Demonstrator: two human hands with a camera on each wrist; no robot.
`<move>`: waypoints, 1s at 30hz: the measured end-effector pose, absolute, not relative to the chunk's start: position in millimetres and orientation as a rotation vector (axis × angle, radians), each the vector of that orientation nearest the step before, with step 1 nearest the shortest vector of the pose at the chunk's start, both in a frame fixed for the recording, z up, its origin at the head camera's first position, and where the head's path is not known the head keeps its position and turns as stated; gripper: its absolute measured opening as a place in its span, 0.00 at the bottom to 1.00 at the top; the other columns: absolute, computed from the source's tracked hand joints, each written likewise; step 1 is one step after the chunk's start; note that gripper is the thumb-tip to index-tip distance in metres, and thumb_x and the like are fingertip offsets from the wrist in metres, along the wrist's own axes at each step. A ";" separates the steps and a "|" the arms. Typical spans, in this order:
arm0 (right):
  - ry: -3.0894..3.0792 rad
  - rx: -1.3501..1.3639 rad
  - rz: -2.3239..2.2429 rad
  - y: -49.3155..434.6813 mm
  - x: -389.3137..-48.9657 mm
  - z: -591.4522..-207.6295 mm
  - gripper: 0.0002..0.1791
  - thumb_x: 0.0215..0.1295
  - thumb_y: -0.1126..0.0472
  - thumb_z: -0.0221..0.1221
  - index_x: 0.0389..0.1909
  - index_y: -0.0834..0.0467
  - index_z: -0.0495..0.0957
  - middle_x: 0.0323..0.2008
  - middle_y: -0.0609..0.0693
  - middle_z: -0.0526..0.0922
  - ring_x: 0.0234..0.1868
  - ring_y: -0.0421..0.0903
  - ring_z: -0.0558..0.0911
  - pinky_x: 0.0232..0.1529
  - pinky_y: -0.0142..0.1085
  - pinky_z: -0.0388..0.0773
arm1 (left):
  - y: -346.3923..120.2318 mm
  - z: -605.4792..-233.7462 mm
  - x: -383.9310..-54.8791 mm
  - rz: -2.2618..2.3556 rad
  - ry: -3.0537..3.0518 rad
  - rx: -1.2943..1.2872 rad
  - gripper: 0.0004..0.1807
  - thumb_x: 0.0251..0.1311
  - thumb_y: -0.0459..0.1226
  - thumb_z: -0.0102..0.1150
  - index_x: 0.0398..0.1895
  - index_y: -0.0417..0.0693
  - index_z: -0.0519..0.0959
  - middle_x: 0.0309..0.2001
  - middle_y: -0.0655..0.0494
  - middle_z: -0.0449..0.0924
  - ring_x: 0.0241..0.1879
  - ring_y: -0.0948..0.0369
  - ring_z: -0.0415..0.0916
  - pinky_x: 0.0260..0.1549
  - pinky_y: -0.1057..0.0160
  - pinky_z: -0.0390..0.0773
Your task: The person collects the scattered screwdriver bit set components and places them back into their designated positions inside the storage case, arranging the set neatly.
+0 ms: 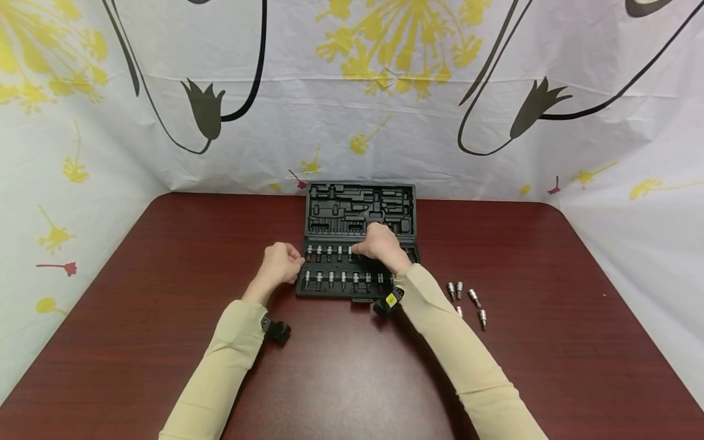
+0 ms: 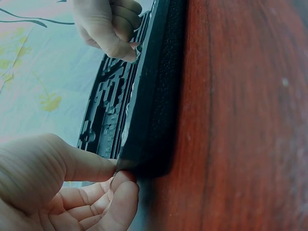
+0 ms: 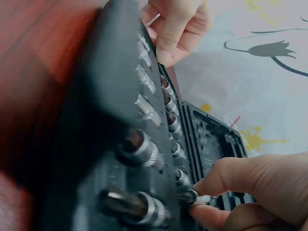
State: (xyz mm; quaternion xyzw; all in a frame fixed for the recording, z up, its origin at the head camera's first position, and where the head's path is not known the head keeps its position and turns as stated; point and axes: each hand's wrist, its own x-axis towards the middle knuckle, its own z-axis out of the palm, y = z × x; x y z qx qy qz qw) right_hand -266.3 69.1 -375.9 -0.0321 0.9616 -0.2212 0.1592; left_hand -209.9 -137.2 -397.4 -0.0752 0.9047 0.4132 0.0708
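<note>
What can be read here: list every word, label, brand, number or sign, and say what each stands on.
No text is readable.
Yellow label on the black device at the right wrist: any mark is too small to read.
Black case: any markings beside the socket bits are too small or blurred to read.
Cloth behind: printed plants, no lettering seen.

"What is the right hand (image 1: 379, 244) hiding?"
"It's covering part of the black case (image 1: 330, 266)."
"And the right sleeve (image 1: 467, 354)?"
"It's partly hiding one loose bit (image 1: 459, 311) while running off the bottom edge."
</note>
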 end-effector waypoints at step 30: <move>2.694 -0.060 -0.665 91.0 -279.8 -376.5 0.22 0.51 0.49 0.69 0.13 0.54 0.67 0.12 0.46 0.64 0.15 0.42 0.63 0.20 0.34 0.65 | -138.0 -398.0 -211.5 1.235 2.745 -0.176 0.05 0.58 0.30 0.57 0.28 0.34 0.76 0.21 0.47 0.80 0.12 0.65 0.73 0.15 0.66 0.79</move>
